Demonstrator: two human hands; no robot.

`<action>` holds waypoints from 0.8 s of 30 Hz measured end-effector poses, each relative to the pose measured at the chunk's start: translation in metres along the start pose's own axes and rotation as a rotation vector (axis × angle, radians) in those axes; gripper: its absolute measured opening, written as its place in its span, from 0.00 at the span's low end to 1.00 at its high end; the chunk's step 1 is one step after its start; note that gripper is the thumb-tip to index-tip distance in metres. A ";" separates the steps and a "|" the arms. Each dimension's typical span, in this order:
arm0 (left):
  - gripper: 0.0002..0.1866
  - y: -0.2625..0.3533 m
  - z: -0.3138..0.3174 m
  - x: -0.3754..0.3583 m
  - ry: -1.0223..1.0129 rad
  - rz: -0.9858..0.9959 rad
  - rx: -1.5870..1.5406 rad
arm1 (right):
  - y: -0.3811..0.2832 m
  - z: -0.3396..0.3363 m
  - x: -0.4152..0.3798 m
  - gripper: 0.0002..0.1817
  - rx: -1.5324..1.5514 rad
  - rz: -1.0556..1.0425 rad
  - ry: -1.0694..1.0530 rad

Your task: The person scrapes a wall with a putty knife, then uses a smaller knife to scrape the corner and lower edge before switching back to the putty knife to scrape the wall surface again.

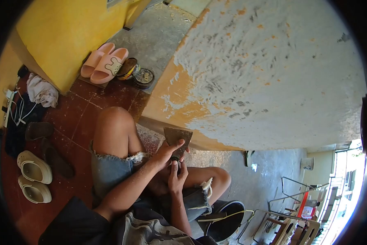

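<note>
A putty knife [177, 138] with a wide, dirty blade is in front of my lap, blade pointing away from me. My left hand [164, 154] is closed around it, thumb pressed on the flat of the blade. Just below, my right hand [177, 179] has its fingers closed at the handle end; the handle is mostly hidden by the fingers. Beyond the blade is a wall [253, 81] coated in patchy grey-white, with orange paint showing along its edge.
A black bucket [226, 222] stands beside my right leg. Pink slides [106, 63] and an open can [144, 76] sit near the yellow wall [73, 32]. Beige clogs [35, 167] and a power strip [8, 108] lie left. Metal-framed furniture [292, 204] stands right.
</note>
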State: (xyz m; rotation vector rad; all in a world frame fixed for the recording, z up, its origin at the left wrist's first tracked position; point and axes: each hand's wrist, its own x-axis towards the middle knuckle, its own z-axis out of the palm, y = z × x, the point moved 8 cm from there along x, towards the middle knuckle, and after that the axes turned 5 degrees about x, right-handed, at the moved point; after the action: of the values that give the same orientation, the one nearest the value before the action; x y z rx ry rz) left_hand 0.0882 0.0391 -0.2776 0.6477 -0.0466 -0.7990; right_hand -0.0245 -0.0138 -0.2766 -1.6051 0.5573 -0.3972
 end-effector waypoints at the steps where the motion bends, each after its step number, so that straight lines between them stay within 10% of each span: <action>1: 0.23 0.000 0.002 -0.002 -0.027 0.003 0.035 | 0.004 -0.002 -0.004 0.15 0.027 0.082 -0.053; 5: 0.22 -0.018 0.000 -0.009 -0.047 -0.048 -0.021 | -0.033 -0.005 -0.030 0.29 -0.169 -0.256 -0.107; 9: 0.22 -0.027 0.002 -0.018 -0.105 -0.065 -0.110 | -0.048 -0.016 -0.070 0.40 0.061 -0.092 -0.171; 19: 0.29 -0.029 -0.014 -0.051 0.011 -0.312 -0.151 | -0.166 -0.020 -0.033 0.20 -0.689 -0.784 0.134; 22: 0.30 -0.005 -0.021 -0.078 -0.038 -0.336 0.451 | -0.183 -0.020 -0.017 0.18 -0.669 -0.846 0.240; 24: 0.30 0.096 0.021 -0.110 0.031 0.497 0.984 | -0.153 -0.007 0.006 0.16 0.079 -0.414 0.054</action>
State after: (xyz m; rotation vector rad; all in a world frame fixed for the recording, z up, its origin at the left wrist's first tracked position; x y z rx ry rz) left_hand 0.0669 0.1519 -0.1855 1.5026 -0.5778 -0.2355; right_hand -0.0055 -0.0146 -0.1246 -1.6346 0.2409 -0.7632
